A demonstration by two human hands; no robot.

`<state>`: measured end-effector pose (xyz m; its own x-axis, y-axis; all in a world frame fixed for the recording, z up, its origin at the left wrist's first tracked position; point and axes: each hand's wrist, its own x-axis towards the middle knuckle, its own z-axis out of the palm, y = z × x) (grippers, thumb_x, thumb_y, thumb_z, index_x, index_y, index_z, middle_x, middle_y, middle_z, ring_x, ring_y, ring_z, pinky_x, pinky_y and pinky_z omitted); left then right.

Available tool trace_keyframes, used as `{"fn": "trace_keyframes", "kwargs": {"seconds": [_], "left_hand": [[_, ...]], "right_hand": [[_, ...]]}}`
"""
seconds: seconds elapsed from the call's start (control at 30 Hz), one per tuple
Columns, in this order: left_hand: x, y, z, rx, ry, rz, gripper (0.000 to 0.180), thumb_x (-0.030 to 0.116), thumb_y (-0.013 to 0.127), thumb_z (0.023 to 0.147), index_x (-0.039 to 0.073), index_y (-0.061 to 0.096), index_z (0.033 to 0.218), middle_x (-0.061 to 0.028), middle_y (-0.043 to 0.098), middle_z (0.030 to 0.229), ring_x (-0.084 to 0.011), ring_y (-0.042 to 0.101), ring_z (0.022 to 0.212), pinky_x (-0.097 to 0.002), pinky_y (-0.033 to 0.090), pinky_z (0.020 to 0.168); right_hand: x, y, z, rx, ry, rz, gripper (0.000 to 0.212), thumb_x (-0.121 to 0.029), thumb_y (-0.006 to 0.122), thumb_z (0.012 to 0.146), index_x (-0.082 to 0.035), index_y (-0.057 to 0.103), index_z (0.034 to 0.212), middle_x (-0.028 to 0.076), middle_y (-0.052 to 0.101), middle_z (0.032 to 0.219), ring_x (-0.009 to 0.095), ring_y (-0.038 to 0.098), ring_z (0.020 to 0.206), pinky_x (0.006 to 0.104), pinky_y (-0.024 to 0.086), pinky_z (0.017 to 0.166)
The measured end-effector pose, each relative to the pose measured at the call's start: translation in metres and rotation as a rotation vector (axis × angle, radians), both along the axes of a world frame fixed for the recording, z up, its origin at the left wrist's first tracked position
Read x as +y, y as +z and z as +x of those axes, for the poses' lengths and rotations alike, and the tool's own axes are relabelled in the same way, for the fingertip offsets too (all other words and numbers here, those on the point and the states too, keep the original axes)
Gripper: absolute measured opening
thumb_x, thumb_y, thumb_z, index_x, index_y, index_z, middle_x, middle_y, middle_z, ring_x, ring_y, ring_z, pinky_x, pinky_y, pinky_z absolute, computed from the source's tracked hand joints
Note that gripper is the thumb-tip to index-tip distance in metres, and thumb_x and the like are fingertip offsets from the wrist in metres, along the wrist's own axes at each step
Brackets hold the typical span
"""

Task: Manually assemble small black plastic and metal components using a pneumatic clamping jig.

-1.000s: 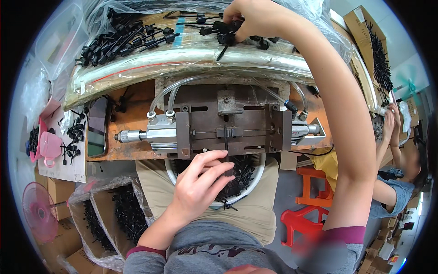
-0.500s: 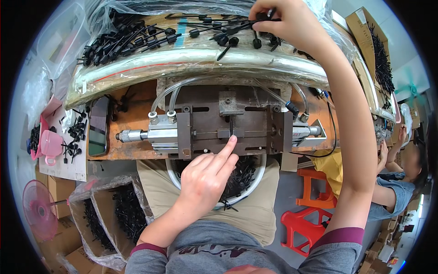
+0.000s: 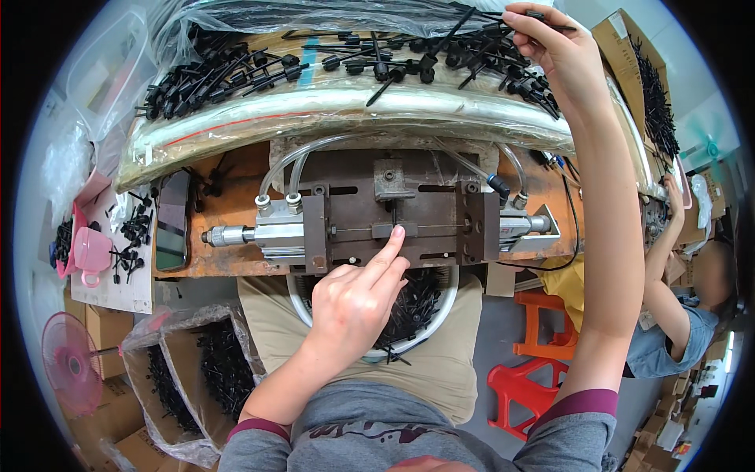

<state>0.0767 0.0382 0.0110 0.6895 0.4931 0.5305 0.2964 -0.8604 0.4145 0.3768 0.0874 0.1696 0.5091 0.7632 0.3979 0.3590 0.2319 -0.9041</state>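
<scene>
My left hand [image 3: 354, 303] points forward with its index finger stretched out. That fingertip rests on a small metal block [image 3: 383, 231] at the middle of a dark metal fixture [image 3: 358, 208]; a thin black piece stands just beyond the tip. At the upper right, my right hand [image 3: 562, 51] pinches a thin black rod part [image 3: 536, 15] between thumb and fingers. Below it, many loose black rod parts with thick round heads [image 3: 236, 71] lie on the plastic-covered ledge [image 3: 346, 102].
Silver air cylinders [image 3: 281, 230] with clear hoses flank the fixture. A white-rimmed tub [image 3: 452, 295] of black parts sits at my lap. A phone [image 3: 171, 220] and pink cup [image 3: 92, 250] are at left, above lined boxes [image 3: 185, 370]. Red stools [image 3: 523, 385] and another person [image 3: 676, 315] are at right.
My right hand has moved right and upward, off the heap, with a black rod part in its fingers. The left hand stays at the fixture. The other person's arm has shifted.
</scene>
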Motion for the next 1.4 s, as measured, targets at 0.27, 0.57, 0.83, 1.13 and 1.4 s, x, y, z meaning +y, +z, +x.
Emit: {"fn": "trace_keyframes", "kwargs": {"seconds": [0.27, 0.57, 0.83, 1.13, 1.4], "left_hand": [[0.000, 0.001, -0.001, 0.013, 0.005, 0.015, 0.024, 0.009, 0.080, 0.069, 0.006, 0.069, 0.090, -0.0090, 0.068, 0.125, -0.0190, 0.062, 0.057, -0.0265, 0.050, 0.056], [0.001, 0.007, -0.023, -0.066, -0.218, -0.248, 0.027, 0.013, 0.083, 0.070, 0.003, 0.070, 0.091, -0.0120, 0.068, 0.123, -0.0170, 0.065, 0.060, -0.0256, 0.052, 0.058], [-0.002, 0.034, -0.039, -0.481, -0.244, -1.075, 0.070, -0.007, 0.082, 0.070, -0.003, 0.056, 0.135, -0.0194, 0.063, 0.127, -0.0186, 0.069, 0.090, -0.0277, 0.060, 0.075], [0.002, 0.034, -0.048, -0.370, -0.366, -0.719, 0.033, 0.002, 0.087, 0.064, 0.001, 0.077, 0.095, -0.0117, 0.072, 0.097, -0.0206, 0.070, 0.083, -0.0284, 0.057, 0.068], [-0.006, 0.001, -0.018, -0.158, -0.059, -0.119, 0.029, 0.007, 0.084, 0.066, 0.003, 0.074, 0.094, -0.0132, 0.070, 0.116, -0.0171, 0.067, 0.073, -0.0272, 0.053, 0.064]], "right_hand": [[-0.008, 0.002, 0.009, 0.177, 0.031, 0.169, 0.015, -0.002, 0.068, 0.088, 0.002, 0.064, 0.102, 0.006, 0.065, 0.085, 0.012, 0.062, 0.072, 0.0223, 0.049, 0.063], [-0.073, -0.028, -0.048, 0.517, 0.293, 0.251, 0.018, -0.002, 0.066, 0.089, 0.002, 0.066, 0.107, 0.004, 0.065, 0.091, 0.009, 0.060, 0.071, 0.0215, 0.048, 0.058], [-0.134, -0.099, -0.117, 0.874, 0.372, -0.013, 0.017, 0.001, 0.068, 0.088, 0.000, 0.061, 0.104, 0.010, 0.066, 0.099, 0.008, 0.059, 0.064, 0.0200, 0.047, 0.051], [-0.154, -0.110, -0.125, 1.003, 0.293, 0.026, 0.016, 0.002, 0.062, 0.091, 0.000, 0.058, 0.106, 0.013, 0.063, 0.100, 0.008, 0.057, 0.064, 0.0202, 0.046, 0.051], [-0.159, -0.114, -0.126, 0.958, 0.213, 0.137, 0.015, 0.001, 0.061, 0.092, 0.001, 0.057, 0.106, 0.013, 0.063, 0.100, 0.008, 0.056, 0.064, 0.0188, 0.045, 0.051]]}}
